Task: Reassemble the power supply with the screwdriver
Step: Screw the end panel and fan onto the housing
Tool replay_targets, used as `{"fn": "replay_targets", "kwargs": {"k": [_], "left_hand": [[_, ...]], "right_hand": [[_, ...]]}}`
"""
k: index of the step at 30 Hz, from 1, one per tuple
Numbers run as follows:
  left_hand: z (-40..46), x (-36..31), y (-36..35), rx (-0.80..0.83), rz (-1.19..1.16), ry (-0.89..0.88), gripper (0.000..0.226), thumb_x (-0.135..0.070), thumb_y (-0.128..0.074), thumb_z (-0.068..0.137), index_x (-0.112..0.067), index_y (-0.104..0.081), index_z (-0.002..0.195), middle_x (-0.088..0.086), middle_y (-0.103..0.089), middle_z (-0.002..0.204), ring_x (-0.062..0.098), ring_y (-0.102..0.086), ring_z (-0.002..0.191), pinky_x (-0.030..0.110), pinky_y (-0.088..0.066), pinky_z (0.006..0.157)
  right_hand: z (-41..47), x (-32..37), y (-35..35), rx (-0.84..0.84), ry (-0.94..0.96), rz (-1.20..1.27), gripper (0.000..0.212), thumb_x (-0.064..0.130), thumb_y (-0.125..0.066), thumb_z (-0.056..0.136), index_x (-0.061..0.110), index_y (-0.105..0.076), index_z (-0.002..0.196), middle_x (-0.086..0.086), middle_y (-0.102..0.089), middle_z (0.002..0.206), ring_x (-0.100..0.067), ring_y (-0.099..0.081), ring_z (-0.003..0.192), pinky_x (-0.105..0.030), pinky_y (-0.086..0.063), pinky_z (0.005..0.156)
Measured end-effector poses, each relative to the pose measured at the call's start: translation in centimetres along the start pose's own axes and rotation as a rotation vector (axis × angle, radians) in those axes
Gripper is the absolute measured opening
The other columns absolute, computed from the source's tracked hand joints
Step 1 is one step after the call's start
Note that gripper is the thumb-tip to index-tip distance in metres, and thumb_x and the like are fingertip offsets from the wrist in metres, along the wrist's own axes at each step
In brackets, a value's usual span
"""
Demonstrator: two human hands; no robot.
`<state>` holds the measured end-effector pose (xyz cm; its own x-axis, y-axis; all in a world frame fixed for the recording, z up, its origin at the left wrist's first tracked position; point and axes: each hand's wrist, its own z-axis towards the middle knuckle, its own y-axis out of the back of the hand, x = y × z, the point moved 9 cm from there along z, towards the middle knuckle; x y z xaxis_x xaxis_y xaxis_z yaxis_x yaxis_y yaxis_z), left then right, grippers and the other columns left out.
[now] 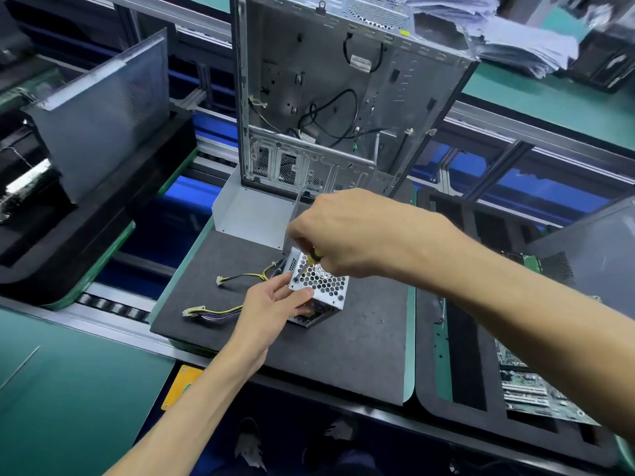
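Cables (220, 309) trail left across the dark mat (343, 341) on the tabletop. My left hand (275, 304) has its fingers curled around the supply (321, 290), steadying its near-left side. My right hand (347, 231) grips the screwdriver (311, 261), tip at the mesh face's corner. Open case (343, 97) stands behind.

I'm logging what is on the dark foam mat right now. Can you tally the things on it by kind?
Power supply, held by the left hand: 1
Screwdriver, gripped by the right hand: 1
Cable connectors, white and: 2
Open computer case, standing upright: 1
Loose grey metal cover: 1
Total: 6
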<state>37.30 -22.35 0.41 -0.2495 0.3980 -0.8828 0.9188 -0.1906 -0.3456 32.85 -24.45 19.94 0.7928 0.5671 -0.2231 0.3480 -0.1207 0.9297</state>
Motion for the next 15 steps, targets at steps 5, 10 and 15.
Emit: {"fn": "replay_targets", "kwargs": {"k": [5,10,15], "left_hand": [[0.0,0.0,-0.2,0.018,0.035,-0.003,0.023,-0.003,-0.068,0.094,-0.012,-0.073,0.114,0.005,-0.078,0.108,0.021,-0.074,0.101,0.027,-0.061,0.081],[0.0,-0.2,-0.2,0.004,0.065,-0.002,0.021,-0.004,-0.069,0.093,-0.008,-0.072,0.113,0.007,-0.078,0.107,0.025,-0.074,0.102,0.030,-0.061,0.083],[-0.1,-0.4,0.3,-0.008,0.047,0.021,0.021,-0.003,-0.068,0.093,-0.007,-0.072,0.113,0.008,-0.079,0.105,0.026,-0.075,0.099,0.025,-0.060,0.077]], "right_hand": [[-0.3,-0.5,-0.1,0.063,-0.055,0.015,0.014,0.003,-0.055,0.082,0.009,-0.049,0.070,-0.008,-0.045,0.063,-0.029,-0.046,0.058,-0.031,-0.034,0.048],[0.4,-1.6,-1.4,0.307,-0.121,0.140,0.035,0.016,-0.055,0.092,0.015,-0.056,0.057,0.004,-0.065,0.048,-0.003,-0.057,0.055,-0.025,-0.047,0.055],[0.9,-1.6,-2.5,0.389,-0.144,0.134,0.035,0.029,-0.052,0.097,0.012,-0.056,0.066,0.002,-0.057,0.058,-0.016,-0.050,0.053,-0.027,-0.034,0.047]]}}
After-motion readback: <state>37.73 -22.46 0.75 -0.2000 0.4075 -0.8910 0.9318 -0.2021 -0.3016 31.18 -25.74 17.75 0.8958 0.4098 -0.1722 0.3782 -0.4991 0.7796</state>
